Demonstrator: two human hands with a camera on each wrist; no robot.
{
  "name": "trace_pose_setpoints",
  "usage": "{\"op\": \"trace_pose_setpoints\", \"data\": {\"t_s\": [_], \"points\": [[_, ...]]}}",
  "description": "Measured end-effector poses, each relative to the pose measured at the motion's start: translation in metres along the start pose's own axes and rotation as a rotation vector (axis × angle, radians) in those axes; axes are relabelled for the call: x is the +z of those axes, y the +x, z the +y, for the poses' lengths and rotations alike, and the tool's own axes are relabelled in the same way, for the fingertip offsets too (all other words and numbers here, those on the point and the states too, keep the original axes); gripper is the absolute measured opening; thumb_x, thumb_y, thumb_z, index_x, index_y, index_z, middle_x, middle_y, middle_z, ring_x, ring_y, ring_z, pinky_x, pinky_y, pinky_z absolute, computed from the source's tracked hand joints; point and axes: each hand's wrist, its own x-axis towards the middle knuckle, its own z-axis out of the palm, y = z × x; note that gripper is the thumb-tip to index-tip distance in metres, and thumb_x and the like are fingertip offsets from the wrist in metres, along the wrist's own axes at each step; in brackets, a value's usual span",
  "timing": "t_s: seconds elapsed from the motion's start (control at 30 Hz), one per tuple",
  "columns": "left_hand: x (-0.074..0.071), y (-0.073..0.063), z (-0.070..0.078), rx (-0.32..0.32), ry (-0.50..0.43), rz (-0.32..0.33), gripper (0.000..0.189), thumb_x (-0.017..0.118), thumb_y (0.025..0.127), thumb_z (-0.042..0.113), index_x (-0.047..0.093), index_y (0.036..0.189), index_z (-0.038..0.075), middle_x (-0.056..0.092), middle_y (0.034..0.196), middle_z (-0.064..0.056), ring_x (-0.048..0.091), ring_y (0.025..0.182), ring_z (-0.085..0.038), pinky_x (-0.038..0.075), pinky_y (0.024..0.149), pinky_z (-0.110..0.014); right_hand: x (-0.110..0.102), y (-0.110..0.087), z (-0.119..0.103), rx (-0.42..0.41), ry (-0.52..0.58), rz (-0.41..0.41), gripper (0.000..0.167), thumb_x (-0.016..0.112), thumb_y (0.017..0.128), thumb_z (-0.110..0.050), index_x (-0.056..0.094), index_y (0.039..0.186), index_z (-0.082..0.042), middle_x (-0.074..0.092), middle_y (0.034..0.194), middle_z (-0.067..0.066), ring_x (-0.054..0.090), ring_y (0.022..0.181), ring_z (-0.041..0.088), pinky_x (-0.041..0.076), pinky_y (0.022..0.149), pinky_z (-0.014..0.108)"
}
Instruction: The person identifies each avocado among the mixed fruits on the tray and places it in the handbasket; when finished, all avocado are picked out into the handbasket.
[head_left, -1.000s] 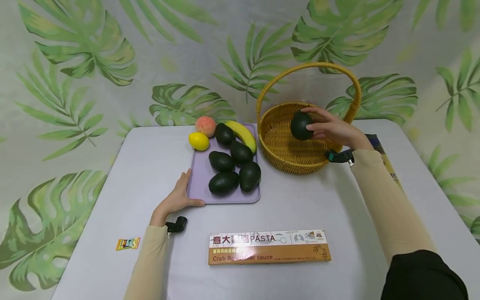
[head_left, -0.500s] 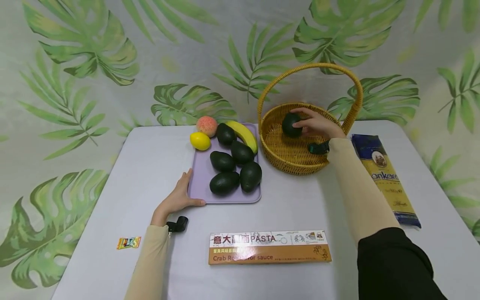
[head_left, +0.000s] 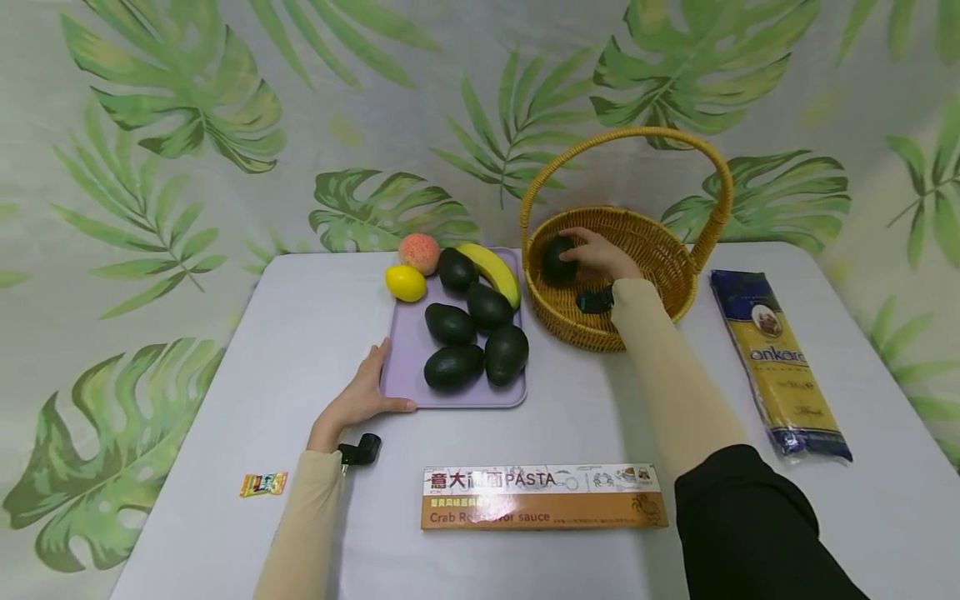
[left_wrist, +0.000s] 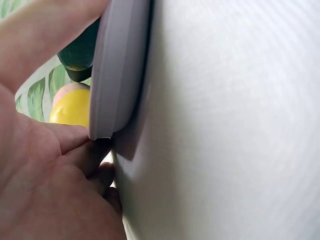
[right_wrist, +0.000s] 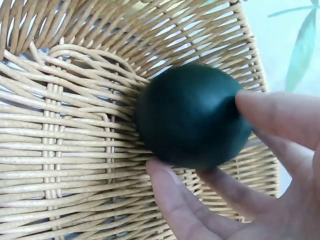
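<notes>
Lying nearest you is the pasta box [head_left: 543, 497]. Beyond it, your left hand [head_left: 360, 400] spans the near left corner of the lilac tray [head_left: 405, 358], spread wide, thumb along the front edge. Farther off, your right hand [head_left: 600, 255] has its grip round a dark avocado [right_wrist: 195, 117] inside the wicker basket [head_left: 577, 332], towards its left wall; you cannot tell whether it touches the base. Its smooth skin suggests something firm, light and slightly slippery, best taken round its widest girth. That hand reaches in from the right, fingertips spread.

You have bright light, glare on the near pasta box [head_left: 544, 497], soft shadow along the tray [left_wrist: 117, 65].
</notes>
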Motion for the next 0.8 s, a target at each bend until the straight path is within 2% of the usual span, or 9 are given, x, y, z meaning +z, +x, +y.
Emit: {"op": "trace_pose_setpoints", "data": {"t_s": [0.07, 0.13, 0.2, 0.3, 0.37, 0.43, 0.63, 0.8], "points": [[0.0, 0.0, 0.0, -0.003, 0.001, 0.001, 0.118, 0.083, 0.073, 0.03, 0.0, 0.152, -0.002, -0.002, 0.155, -0.027, -0.005, 0.142, -0.041, 0.006, 0.111, -0.057, 0.0, -0.001, 0.0, 0.005, -0.038, -0.012, 0.056, 0.045, 0.101, -0.012, 0.022, 0.152, -0.011, 0.02, 0.152, 0.021, 0.056, 0.078, 0.021, 0.045, 0.085, 0.048], [0.001, 0.0, 0.0, -0.003, 0.0, 0.0, 0.119, 0.083, 0.073, 0.03, 0.0, 0.152, -0.002, -0.002, 0.155, -0.027, -0.005, 0.142, -0.041, 0.006, 0.111, -0.057, -0.002, -0.003, 0.0, -0.002, -0.063, -0.015, 0.056, 0.045, 0.101, -0.012, 0.022, 0.153, -0.012, 0.02, 0.152, 0.02, 0.049, 0.059, 0.014, 0.046, 0.076, 0.044], [0.001, 0.0, -0.001, -0.005, -0.003, -0.001, 0.119, 0.084, 0.073, 0.03, 0.0, 0.152, -0.002, -0.001, 0.156, -0.027, -0.005, 0.142, -0.041, 0.006, 0.11, -0.058, -0.005, -0.006, 0.001, -0.027, -0.07, -0.013, 0.055, 0.045, 0.102, -0.012, 0.023, 0.152, -0.012, 0.021, 0.152, 0.02, 0.049, 0.057, 0.014, 0.046, 0.072, 0.04], [0.001, 0.0, -0.001, -0.006, -0.004, -0.002, 0.119, 0.083, 0.073, 0.031, 0.0, 0.152, -0.001, -0.001, 0.156, -0.026, -0.005, 0.142, -0.04, 0.006, 0.11, -0.058, -0.011, -0.01, 0.004, -0.073, -0.069, -0.002, 0.054, 0.046, 0.102, -0.013, 0.025, 0.152, -0.01, 0.024, 0.151, 0.022, 0.057, 0.081, 0.026, 0.049, 0.077, 0.041], [0.001, 0.0, -0.001, -0.006, -0.007, -0.002, 0.119, 0.083, 0.073, 0.03, 0.0, 0.152, -0.001, -0.002, 0.156, -0.026, -0.005, 0.142, -0.04, 0.006, 0.11, -0.058, -0.016, -0.014, 0.006, -0.1, -0.049, -0.006, 0.054, 0.046, 0.102, -0.013, 0.026, 0.151, -0.009, 0.027, 0.149, 0.024, 0.055, 0.096, 0.033, 0.048, 0.084, 0.044], [0.001, 0.0, -0.001, -0.007, -0.007, -0.002, 0.119, 0.083, 0.073, 0.03, 0.0, 0.152, -0.001, -0.002, 0.156, -0.026, -0.005, 0.142, -0.04, 0.006, 0.111, -0.057, -0.021, -0.019, 0.007, -0.116, -0.019, -0.017, 0.054, 0.046, 0.102, -0.013, 0.026, 0.151, -0.008, 0.029, 0.148, 0.025, 0.052, 0.103, 0.038, 0.046, 0.089, 0.047], [-0.001, 0.0, 0.001, -0.009, -0.007, -0.007, 0.118, 0.083, 0.074, 0.031, -0.001, 0.152, -0.001, -0.002, 0.156, -0.026, -0.005, 0.142, -0.04, 0.006, 0.111, -0.058, -0.031, -0.04, 0.003, -0.166, 0.069, -0.046, 0.054, 0.048, 0.102, -0.017, 0.027, 0.15, -0.008, 0.032, 0.147, 0.022, 0.051, 0.115, 0.039, 0.043, 0.096, 0.047], [0.0, 0.0, 0.001, -0.006, -0.011, -0.005, 0.117, 0.082, 0.074, 0.03, 0.0, 0.152, -0.002, -0.002, 0.156, -0.026, -0.005, 0.142, -0.04, 0.005, 0.111, -0.057, -0.03, -0.06, -0.002, -0.22, 0.088, -0.06, 0.052, 0.05, 0.101, -0.021, 0.033, 0.148, -0.006, 0.034, 0.148, 0.02, 0.052, 0.118, 0.039, 0.04, 0.099, 0.049]]}}
